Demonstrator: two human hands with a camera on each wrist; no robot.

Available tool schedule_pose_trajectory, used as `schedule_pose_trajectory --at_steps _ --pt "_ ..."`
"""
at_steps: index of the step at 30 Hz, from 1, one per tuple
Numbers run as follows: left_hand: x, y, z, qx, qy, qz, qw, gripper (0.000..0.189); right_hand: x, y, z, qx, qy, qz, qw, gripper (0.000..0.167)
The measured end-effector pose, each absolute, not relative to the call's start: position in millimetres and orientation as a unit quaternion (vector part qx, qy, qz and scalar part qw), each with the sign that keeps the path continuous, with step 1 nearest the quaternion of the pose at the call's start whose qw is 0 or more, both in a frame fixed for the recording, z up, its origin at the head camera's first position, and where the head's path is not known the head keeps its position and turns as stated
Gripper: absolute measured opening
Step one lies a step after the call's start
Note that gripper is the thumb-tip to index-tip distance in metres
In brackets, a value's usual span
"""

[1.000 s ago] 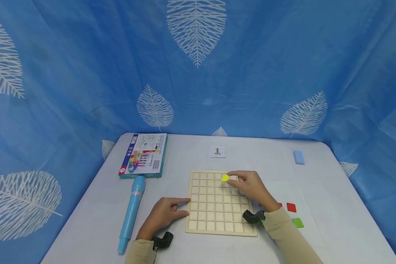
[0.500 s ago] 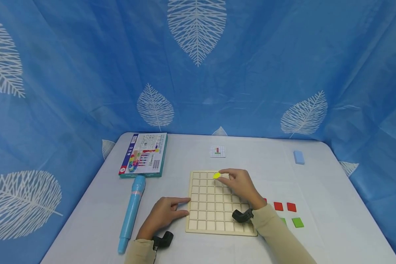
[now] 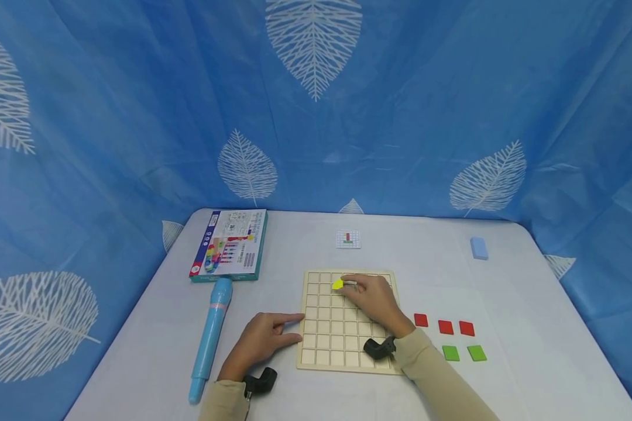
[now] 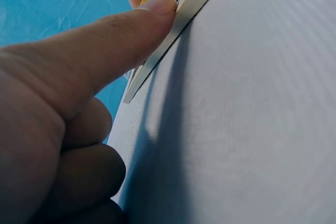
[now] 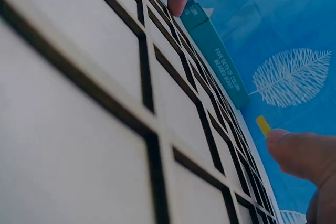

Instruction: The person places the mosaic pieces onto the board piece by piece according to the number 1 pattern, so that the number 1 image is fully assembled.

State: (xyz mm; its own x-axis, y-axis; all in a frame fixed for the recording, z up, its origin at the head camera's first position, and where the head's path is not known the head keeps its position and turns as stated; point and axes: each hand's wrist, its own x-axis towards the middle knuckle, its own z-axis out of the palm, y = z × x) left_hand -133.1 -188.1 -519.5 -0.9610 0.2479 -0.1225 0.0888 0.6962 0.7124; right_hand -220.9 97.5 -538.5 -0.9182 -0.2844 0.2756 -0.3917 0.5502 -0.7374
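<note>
A pale wooden grid board [image 3: 323, 342] lies on the white table, its square cells bare where they show. My right hand [image 3: 371, 299] pinches a yellow tile [image 3: 337, 284] between thumb and forefinger over the board's far rows. Seen from the right wrist, the tile [image 5: 263, 125] stands out past the thumb tip, raised above the grid. My left hand [image 3: 262, 338] rests at the board's left edge, straight forefinger and thumb touching it. In the left wrist view the thumb [image 4: 139, 30] presses that edge while the lower fingers are curled in.
Several red tiles [image 3: 445, 327] and green tiles [image 3: 450, 353] lie right of the board. Behind it is a small pattern card [image 3: 348, 239]. A box [image 3: 229, 245] and a light-blue tube [image 3: 210, 339] are at left, a blue block [image 3: 479, 248] at far right.
My right hand has carried the yellow tile leftward along the board's far rows, uncovering more red and green tiles at right. The left hand has stayed at the edge.
</note>
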Motion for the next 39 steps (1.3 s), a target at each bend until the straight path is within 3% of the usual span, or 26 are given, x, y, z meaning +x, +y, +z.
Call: schedule_pose_trajectory --at_steps 17,39 --pt "-133.3 -190.4 -518.8 0.085 0.916 0.376 0.109 0.045 -220.0 92.6 -538.5 0.220 -0.914 0.337 0.061 0.027" --pt "-133.0 -187.3 -515.4 0.075 0.913 0.380 0.131 0.046 -216.8 94.2 -535.2 0.198 -0.915 0.348 0.045 0.029"
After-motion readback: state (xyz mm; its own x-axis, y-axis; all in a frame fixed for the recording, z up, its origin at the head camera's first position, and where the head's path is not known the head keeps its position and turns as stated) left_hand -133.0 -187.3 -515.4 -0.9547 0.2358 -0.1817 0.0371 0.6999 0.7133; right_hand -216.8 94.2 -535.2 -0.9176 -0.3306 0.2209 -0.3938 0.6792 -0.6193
